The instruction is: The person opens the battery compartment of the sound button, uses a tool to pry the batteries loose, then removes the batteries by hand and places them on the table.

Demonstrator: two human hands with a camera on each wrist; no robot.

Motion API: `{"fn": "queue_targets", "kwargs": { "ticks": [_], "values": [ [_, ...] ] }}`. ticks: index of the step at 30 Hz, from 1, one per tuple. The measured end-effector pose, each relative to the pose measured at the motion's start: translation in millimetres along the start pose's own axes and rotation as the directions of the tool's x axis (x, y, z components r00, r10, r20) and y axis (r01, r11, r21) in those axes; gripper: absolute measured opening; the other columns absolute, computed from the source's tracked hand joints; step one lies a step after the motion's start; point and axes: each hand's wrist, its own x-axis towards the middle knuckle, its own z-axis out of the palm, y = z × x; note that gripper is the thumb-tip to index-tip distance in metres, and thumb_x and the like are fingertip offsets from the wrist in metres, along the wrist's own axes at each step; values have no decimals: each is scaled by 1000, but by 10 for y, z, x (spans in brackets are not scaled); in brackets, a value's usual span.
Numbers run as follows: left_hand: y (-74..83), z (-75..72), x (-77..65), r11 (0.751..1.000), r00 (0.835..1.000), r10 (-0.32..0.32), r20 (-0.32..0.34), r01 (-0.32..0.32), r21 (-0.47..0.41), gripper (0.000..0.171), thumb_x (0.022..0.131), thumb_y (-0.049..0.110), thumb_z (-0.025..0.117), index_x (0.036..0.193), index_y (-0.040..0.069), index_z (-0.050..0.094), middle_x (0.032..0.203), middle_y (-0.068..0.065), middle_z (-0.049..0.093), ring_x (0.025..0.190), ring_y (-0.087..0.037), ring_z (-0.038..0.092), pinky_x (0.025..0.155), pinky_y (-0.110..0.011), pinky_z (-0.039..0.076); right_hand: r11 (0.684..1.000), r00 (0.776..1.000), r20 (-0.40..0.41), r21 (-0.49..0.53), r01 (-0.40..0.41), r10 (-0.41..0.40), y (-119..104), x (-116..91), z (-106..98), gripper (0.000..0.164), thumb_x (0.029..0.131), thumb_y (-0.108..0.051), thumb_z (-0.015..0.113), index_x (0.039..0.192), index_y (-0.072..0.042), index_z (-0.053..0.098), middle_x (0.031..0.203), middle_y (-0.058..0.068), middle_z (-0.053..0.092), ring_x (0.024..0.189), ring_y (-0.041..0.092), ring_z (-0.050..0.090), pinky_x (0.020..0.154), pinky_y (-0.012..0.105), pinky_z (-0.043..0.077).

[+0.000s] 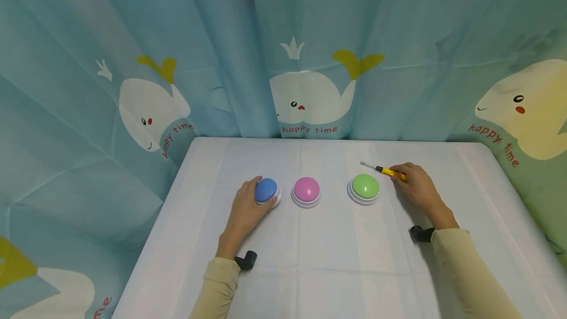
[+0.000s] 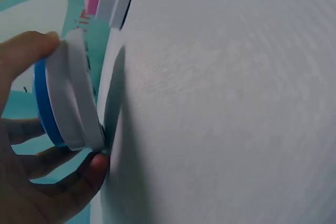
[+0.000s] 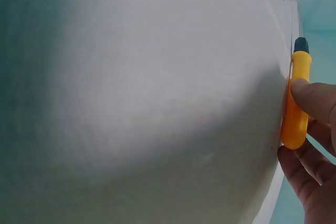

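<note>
My left hand (image 1: 246,206) grips a round push button with a blue dome (image 1: 266,190) and a white base. Its thumb and fingers hold the rim from opposite sides, and in the left wrist view the button's base (image 2: 79,93) is tilted over its shadow on the table. My right hand (image 1: 418,188) pinches the yellow handle of a small screwdriver (image 1: 390,172). The blade points left, and in the right wrist view the thumb lies on the yellow handle (image 3: 297,114) close to the tabletop.
A pink push button (image 1: 306,190) stands just right of the blue one. Further right is a green push button (image 1: 365,187), below the screwdriver's tip. The white table (image 1: 328,260) runs back to a teal curtain (image 1: 221,63) printed with whales.
</note>
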Motion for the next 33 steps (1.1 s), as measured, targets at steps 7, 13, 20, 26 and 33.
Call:
{"fn": "queue_targets", "kwargs": {
  "ticks": [7,13,20,26,33],
  "values": [
    [-77,-87,-4,964,996,-75,52,86,-252,67,100,45,67,157,17,43,147,-19,56,126,-37,64,104,-55,54,1000,1000,-11,14,-16,16,-14,-51,-17,34,100,-9,67,130,7,65,129,32,62,120,50,57,106,68,45],
    [-151,-130,16,795,988,-12,154,102,-598,57,109,35,52,159,11,38,149,-24,53,127,-37,61,103,-48,55,997,994,-111,70,16,-8,1,-143,-31,30,100,-6,64,127,8,66,126,32,63,116,49,59,101,66,47],
    [-144,-116,-17,485,957,97,272,193,-853,55,112,30,37,162,8,31,159,-15,38,138,-25,45,111,-40,48,991,980,-198,133,30,-3,-59,-283,-28,30,99,-1,65,128,5,67,126,30,65,108,42,60,90,50,49],
    [-71,-73,-51,260,931,200,307,252,-932,61,112,32,34,167,10,18,168,-9,25,147,-15,37,113,-31,44,980,970,-240,188,67,-21,-228,-444,-58,29,101,-5,65,130,2,66,127,27,68,109,39,61,87,12,41],
    [9,-39,-98,103,901,216,376,362,-927,64,111,37,35,168,16,13,167,-6,23,142,-15,43,110,-31,47,963,952,-299,230,139,-66,-463,-627,-8,28,102,-8,65,129,-2,66,124,20,70,106,8,57,92,-1,35]
  ]
}}
